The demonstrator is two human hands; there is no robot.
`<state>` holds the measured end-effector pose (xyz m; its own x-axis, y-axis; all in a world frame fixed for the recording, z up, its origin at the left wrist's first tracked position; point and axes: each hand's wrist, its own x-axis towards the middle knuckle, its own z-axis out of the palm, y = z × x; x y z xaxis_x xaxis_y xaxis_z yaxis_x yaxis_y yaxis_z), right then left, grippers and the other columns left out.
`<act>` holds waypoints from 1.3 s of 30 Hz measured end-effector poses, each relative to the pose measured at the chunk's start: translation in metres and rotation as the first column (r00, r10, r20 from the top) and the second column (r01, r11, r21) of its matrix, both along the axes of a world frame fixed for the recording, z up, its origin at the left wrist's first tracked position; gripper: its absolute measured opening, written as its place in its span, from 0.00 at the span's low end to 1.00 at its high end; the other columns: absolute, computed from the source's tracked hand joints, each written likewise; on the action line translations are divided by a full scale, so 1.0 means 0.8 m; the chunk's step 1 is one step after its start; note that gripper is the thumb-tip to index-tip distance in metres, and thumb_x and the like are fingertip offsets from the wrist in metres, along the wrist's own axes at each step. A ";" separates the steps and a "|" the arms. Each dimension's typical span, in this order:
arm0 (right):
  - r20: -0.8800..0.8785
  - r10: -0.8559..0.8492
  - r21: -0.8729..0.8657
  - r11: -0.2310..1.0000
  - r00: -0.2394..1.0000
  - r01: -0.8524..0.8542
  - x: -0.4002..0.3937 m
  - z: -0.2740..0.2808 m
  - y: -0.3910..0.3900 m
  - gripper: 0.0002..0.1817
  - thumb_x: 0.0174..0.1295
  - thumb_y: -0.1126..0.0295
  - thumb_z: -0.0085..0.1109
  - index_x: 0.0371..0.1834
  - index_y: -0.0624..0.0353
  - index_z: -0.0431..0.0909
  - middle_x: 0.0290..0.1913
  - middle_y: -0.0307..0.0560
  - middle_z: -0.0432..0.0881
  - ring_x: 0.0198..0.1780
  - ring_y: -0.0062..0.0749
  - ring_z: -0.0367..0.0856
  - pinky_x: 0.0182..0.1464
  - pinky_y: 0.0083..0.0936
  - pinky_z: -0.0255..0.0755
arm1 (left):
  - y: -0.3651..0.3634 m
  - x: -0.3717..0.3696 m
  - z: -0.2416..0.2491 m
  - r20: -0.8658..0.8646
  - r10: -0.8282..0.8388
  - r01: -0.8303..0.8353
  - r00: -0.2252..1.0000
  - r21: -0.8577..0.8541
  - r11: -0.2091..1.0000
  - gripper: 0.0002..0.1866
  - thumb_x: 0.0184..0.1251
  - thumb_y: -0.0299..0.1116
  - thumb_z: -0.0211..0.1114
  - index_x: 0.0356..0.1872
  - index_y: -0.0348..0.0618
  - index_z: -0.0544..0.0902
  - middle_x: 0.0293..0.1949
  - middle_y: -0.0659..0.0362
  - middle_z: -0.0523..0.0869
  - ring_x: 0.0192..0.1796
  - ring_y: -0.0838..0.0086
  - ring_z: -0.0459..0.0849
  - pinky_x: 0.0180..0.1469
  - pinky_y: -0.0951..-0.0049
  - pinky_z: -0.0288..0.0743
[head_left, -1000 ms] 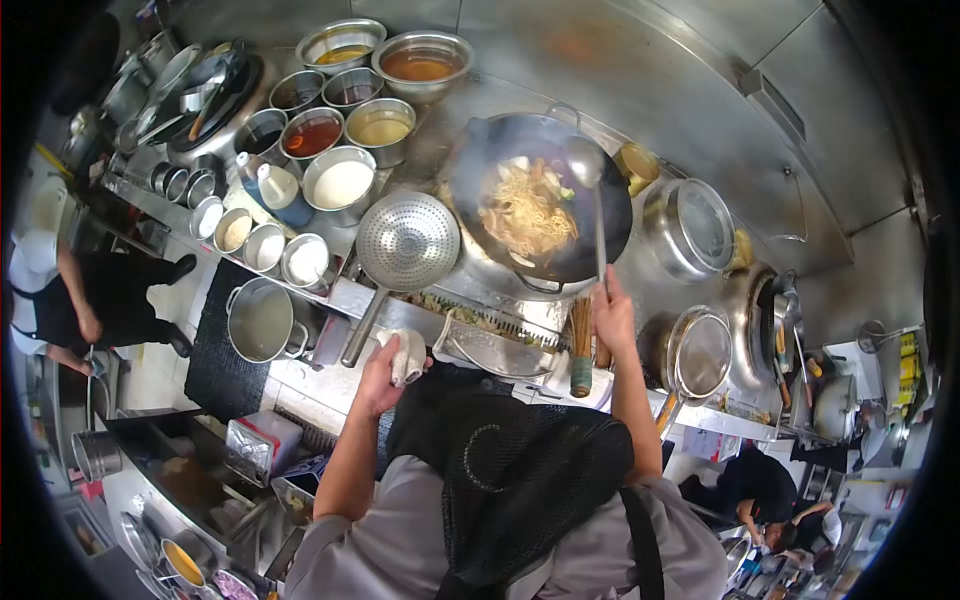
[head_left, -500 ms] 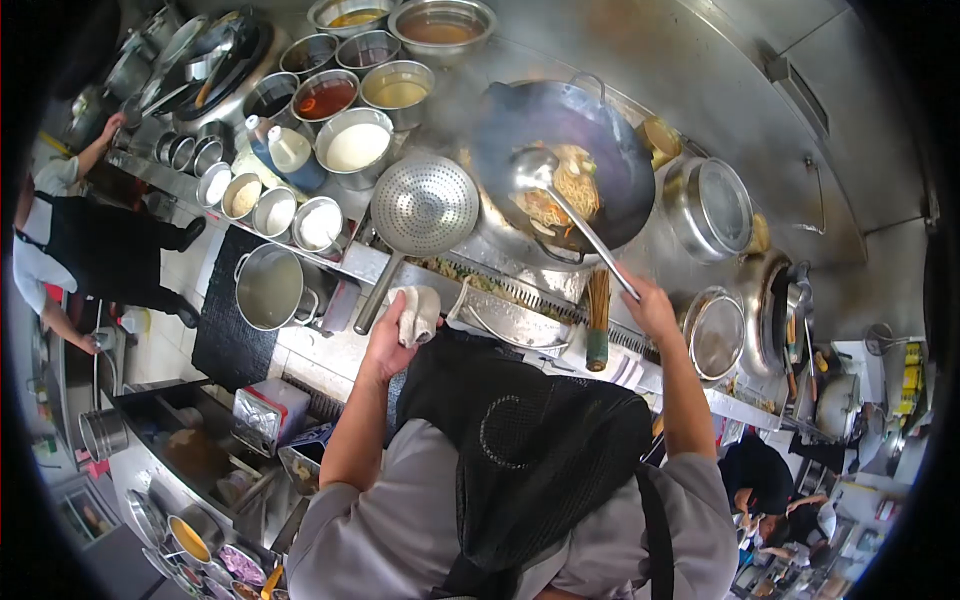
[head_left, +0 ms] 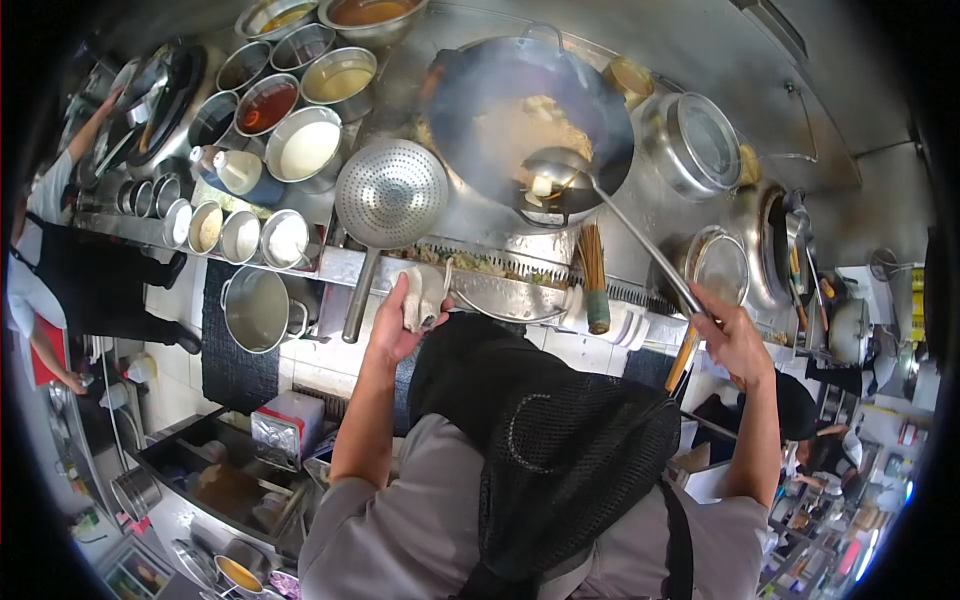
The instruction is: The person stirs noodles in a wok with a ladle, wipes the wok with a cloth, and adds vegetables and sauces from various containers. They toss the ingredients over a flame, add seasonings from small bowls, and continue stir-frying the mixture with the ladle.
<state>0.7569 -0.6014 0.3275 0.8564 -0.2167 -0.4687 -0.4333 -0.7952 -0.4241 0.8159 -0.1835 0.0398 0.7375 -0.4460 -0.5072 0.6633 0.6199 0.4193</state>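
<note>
My right hand is closed around the long handle of a metal ladle, whose wooden end sticks out below my fingers. The ladle's bowl rests inside a large dark wok, at the near right part of the food. Steam blurs the noodles in there; a few pale pieces show at the bowl. A folded whitish cloth is gripped in my left hand, in front of the stove edge. Close to that hand, the handle of a perforated strainer hangs over the edge.
Left of the wok stand several metal pots of sauce, including a white one, and squeeze bottles. A bamboo brush lies at the stove's front edge. A lidded pot stands right. A co-worker is at far left.
My right hand has moved right and back toward me, drawing the ladle's bowl to the near right side of the wok. Steam over the noodles is thicker. My left hand keeps the cloth.
</note>
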 end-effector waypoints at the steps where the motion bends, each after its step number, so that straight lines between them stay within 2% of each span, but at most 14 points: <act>1: -0.007 -0.002 -0.003 1.000 1.000 0.002 -0.002 -0.002 0.003 0.27 0.65 0.74 0.61 0.69 0.58 0.72 0.17 0.38 0.67 0.22 0.20 0.68 0.28 0.22 0.67 | -0.001 -0.002 0.000 -0.007 -0.002 0.002 1.000 -0.003 1.000 0.31 0.78 0.57 0.46 0.65 0.40 0.72 0.51 0.49 0.85 0.49 0.56 0.87 0.51 0.57 0.84; 3: -0.154 -0.086 0.137 0.985 0.984 0.107 -0.007 -0.014 0.004 0.27 0.65 0.75 0.60 0.69 0.57 0.72 0.22 0.39 0.72 0.25 0.22 0.71 0.32 0.24 0.71 | -0.003 -0.004 0.000 -0.034 0.024 -0.023 0.999 0.037 0.999 0.30 0.79 0.57 0.45 0.65 0.41 0.73 0.50 0.50 0.85 0.46 0.58 0.88 0.46 0.61 0.84; 5: 0.076 0.226 0.022 0.973 0.971 -0.228 -0.005 -0.063 -0.015 0.26 0.65 0.74 0.61 0.68 0.57 0.73 0.43 0.62 0.86 0.44 0.48 0.86 0.47 0.34 0.76 | -0.001 -0.011 -0.005 -0.040 0.036 -0.035 0.999 0.040 0.999 0.30 0.79 0.57 0.45 0.64 0.41 0.73 0.50 0.50 0.85 0.46 0.58 0.88 0.45 0.61 0.84; 7: 0.220 0.329 -0.119 0.943 0.918 -0.309 0.011 -0.118 -0.019 0.25 0.65 0.73 0.60 0.66 0.58 0.74 0.48 0.68 0.83 0.49 0.61 0.83 0.51 0.40 0.76 | 0.001 -0.018 -0.008 -0.043 0.046 -0.044 0.998 0.044 0.998 0.30 0.79 0.57 0.45 0.64 0.41 0.73 0.49 0.51 0.86 0.46 0.58 0.88 0.45 0.62 0.84; 11: 0.374 0.353 -0.231 0.931 0.858 -0.282 0.039 -0.185 -0.026 0.27 0.65 0.73 0.60 0.70 0.57 0.70 0.47 0.69 0.84 0.47 0.65 0.83 0.50 0.39 0.76 | 0.006 -0.029 0.001 -0.059 0.065 -0.061 0.996 0.078 0.995 0.29 0.79 0.56 0.46 0.64 0.41 0.73 0.49 0.51 0.85 0.46 0.57 0.88 0.44 0.61 0.83; 17: 0.426 0.090 -0.126 0.991 0.900 -0.039 0.037 -0.168 -0.032 0.25 0.71 0.69 0.55 0.70 0.58 0.69 0.33 0.60 0.83 0.30 0.39 0.82 0.39 0.33 0.75 | 0.018 -0.037 0.002 -0.054 0.154 -0.148 0.987 0.108 0.983 0.28 0.79 0.54 0.47 0.63 0.41 0.72 0.48 0.52 0.84 0.43 0.58 0.87 0.40 0.62 0.81; 20: 0.557 0.056 -0.115 0.993 0.829 0.010 0.060 -0.238 -0.024 0.25 0.71 0.67 0.53 0.70 0.62 0.68 0.26 0.61 0.79 0.24 0.40 0.78 0.32 0.38 0.74 | 0.017 -0.037 0.004 -0.035 0.151 -0.146 0.988 0.128 0.981 0.28 0.79 0.54 0.47 0.63 0.40 0.73 0.47 0.52 0.84 0.42 0.59 0.87 0.39 0.64 0.80; 21: 0.439 -0.040 -0.092 0.992 0.897 0.089 0.071 -0.239 0.004 0.24 0.73 0.65 0.51 0.70 0.57 0.67 0.35 0.70 0.83 0.35 0.61 0.85 0.37 0.47 0.75 | 0.014 -0.037 0.005 -0.031 0.151 -0.146 0.988 0.122 0.982 0.28 0.79 0.54 0.47 0.63 0.40 0.73 0.47 0.52 0.84 0.42 0.59 0.87 0.39 0.64 0.80; 24: 0.312 -0.275 0.286 0.940 0.909 0.187 0.111 -0.285 0.072 0.27 0.74 0.64 0.47 0.73 0.63 0.61 0.33 0.67 0.82 0.23 0.48 0.83 0.28 0.43 0.79 | 0.005 -0.036 0.009 -0.029 0.135 -0.129 0.990 0.150 0.980 0.28 0.79 0.54 0.46 0.63 0.41 0.73 0.47 0.52 0.84 0.42 0.60 0.87 0.39 0.64 0.80; 27: 0.098 -0.414 0.757 0.621 0.905 0.202 0.126 -0.259 0.077 0.29 0.75 0.63 0.49 0.76 0.61 0.59 0.25 0.42 0.74 0.15 0.22 0.70 0.15 0.26 0.69 | -0.001 -0.037 0.014 -0.011 0.115 -0.112 0.993 0.140 0.984 0.28 0.79 0.55 0.46 0.63 0.41 0.72 0.47 0.51 0.84 0.42 0.59 0.87 0.39 0.64 0.80; 31: 0.159 -0.409 0.735 0.657 0.899 0.169 0.134 -0.226 0.058 0.29 0.75 0.64 0.49 0.76 0.62 0.59 0.24 0.41 0.75 0.14 0.21 0.70 0.14 0.25 0.65 | 0.005 -0.044 0.021 -0.006 0.102 -0.101 0.995 0.105 0.989 0.30 0.78 0.58 0.46 0.63 0.41 0.72 0.47 0.52 0.84 0.42 0.59 0.87 0.38 0.65 0.81; 34: 0.414 -0.275 0.404 0.910 0.867 0.096 0.175 -0.225 0.047 0.28 0.74 0.65 0.49 0.73 0.70 0.61 0.19 0.39 0.72 0.14 0.21 0.69 0.15 0.25 0.65 | 0.011 -0.052 0.015 -0.005 0.126 -0.125 0.992 0.124 0.984 0.31 0.77 0.59 0.46 0.63 0.41 0.72 0.48 0.51 0.84 0.43 0.59 0.87 0.39 0.64 0.81; 38: 0.435 -0.115 0.379 0.923 0.893 -0.065 0.217 -0.263 0.026 0.25 0.73 0.65 0.51 0.71 0.62 0.67 0.22 0.35 0.72 0.18 0.18 0.69 0.17 0.22 0.64 | 0.013 -0.062 0.008 -0.018 0.152 -0.150 0.988 0.083 0.985 0.31 0.78 0.59 0.46 0.64 0.42 0.71 0.49 0.52 0.84 0.44 0.59 0.88 0.42 0.64 0.83; 39: 0.287 -0.194 0.588 0.809 0.938 -0.013 0.215 -0.269 0.027 0.24 0.73 0.65 0.51 0.71 0.57 0.69 0.23 0.32 0.70 0.19 0.16 0.66 0.19 0.19 0.61 | 0.013 -0.065 0.005 0.020 0.161 -0.163 0.987 0.081 0.983 0.32 0.77 0.60 0.47 0.65 0.42 0.70 0.49 0.53 0.84 0.45 0.60 0.88 0.43 0.63 0.83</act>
